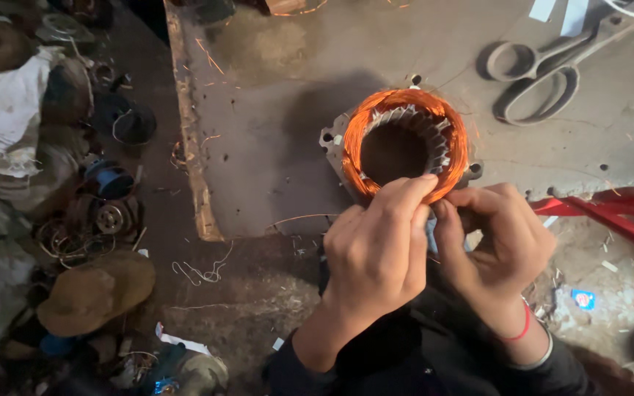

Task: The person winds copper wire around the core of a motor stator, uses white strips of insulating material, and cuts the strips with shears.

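Note:
A motor stator (pixel 405 144) with bright copper windings around a toothed metal core stands on the grey worktable (pixel 273 125), near its front edge. My left hand (pixel 376 253) reaches its fingers up onto the near side of the copper winding. My right hand (pixel 497 246) is beside it, fingers pinched at the same spot on the winding's near rim. A small pale blue piece (pixel 431 236) shows between the two hands; I cannot tell what it is.
Large scissors (pixel 544 70) lie at the table's back right. A red metal frame (pixel 610 209) runs along the right. On the floor to the left lie sacks, wire scrap and motor parts (pixel 104 216), plus a brown hat (pixel 97 290).

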